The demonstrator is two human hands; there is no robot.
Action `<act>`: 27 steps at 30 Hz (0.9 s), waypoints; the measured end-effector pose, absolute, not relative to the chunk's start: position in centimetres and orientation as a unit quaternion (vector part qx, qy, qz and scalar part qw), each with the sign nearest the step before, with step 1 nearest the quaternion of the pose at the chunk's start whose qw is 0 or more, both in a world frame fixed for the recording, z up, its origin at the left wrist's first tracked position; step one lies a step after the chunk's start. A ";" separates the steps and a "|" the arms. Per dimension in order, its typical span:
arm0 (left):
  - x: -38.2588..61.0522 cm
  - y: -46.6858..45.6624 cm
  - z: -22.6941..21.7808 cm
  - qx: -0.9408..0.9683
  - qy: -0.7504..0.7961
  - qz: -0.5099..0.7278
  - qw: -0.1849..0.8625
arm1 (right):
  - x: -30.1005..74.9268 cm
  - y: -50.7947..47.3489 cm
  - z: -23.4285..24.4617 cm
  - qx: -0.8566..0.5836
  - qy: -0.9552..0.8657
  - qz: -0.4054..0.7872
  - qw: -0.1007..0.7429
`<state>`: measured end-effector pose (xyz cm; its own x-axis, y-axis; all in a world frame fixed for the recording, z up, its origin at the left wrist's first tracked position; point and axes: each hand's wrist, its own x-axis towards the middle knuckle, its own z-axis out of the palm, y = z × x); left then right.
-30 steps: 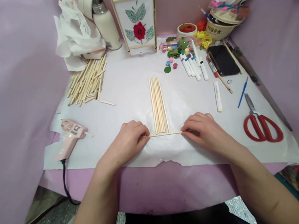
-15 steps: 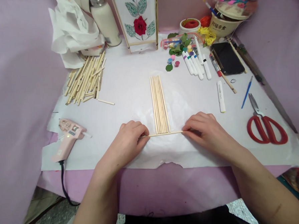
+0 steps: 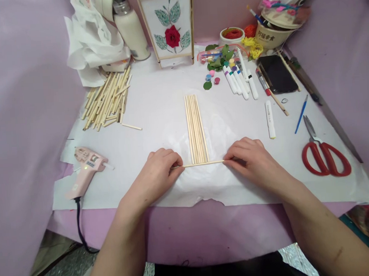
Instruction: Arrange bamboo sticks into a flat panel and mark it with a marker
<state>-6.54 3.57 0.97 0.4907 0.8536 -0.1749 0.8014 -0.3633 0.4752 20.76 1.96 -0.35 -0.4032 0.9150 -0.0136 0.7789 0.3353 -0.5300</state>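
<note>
A thin wooden stick lies crosswise on the white paper, against the near ends of a row of several parallel sticks. My left hand pinches the stick's left end with fingers curled. At the other end, my right hand pinches it the same way. Both hands rest on the paper.
A pile of loose sticks lies at the back left, a pink glue gun at the near left. Red scissors lie at the right. Markers, a phone, a bottle and a rose panel stand behind.
The hands and the crosswise stick stay in place. Only the camera view shifted slightly.
</note>
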 end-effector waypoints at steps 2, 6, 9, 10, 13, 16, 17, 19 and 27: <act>-6.5 3.6 1.0 0.823 0.503 0.052 0.260 | 20.8 2.0 -0.4 -0.528 -0.803 0.235 0.145; -6.5 3.6 0.9 0.822 0.502 0.053 0.265 | 20.8 2.0 -0.5 -0.524 -0.805 0.235 0.148; -6.5 3.6 1.2 0.823 0.495 0.052 0.274 | 20.9 2.0 -0.5 -0.517 -0.810 0.238 0.142; -6.6 3.5 1.3 0.823 0.492 0.052 0.277 | 20.9 2.0 -0.4 -0.513 -0.812 0.241 0.138; -6.8 3.3 2.0 0.820 0.494 0.097 0.273 | 21.2 2.0 -0.1 -0.503 -0.816 0.248 0.141; -7.2 3.1 2.4 0.785 0.534 0.226 0.217 | 21.8 2.1 0.1 -0.536 -0.785 0.241 0.195; -7.4 3.1 2.4 0.767 0.550 0.267 0.194 | 22.1 2.2 0.1 -0.565 -0.760 0.232 0.224; -7.5 3.3 2.2 0.737 0.575 0.318 0.159 | 22.7 2.5 -0.2 -0.634 -0.694 0.205 0.272; -5.7 4.1 0.5 0.755 0.579 0.256 0.169 | 24.0 3.4 -1.5 -0.741 -0.614 0.141 0.232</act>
<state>-5.70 4.08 0.53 0.1977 0.9615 0.1909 0.7882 -0.2717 0.5522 24.01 3.38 -1.55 0.2061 0.9755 0.0769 0.8448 -0.1377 -0.5171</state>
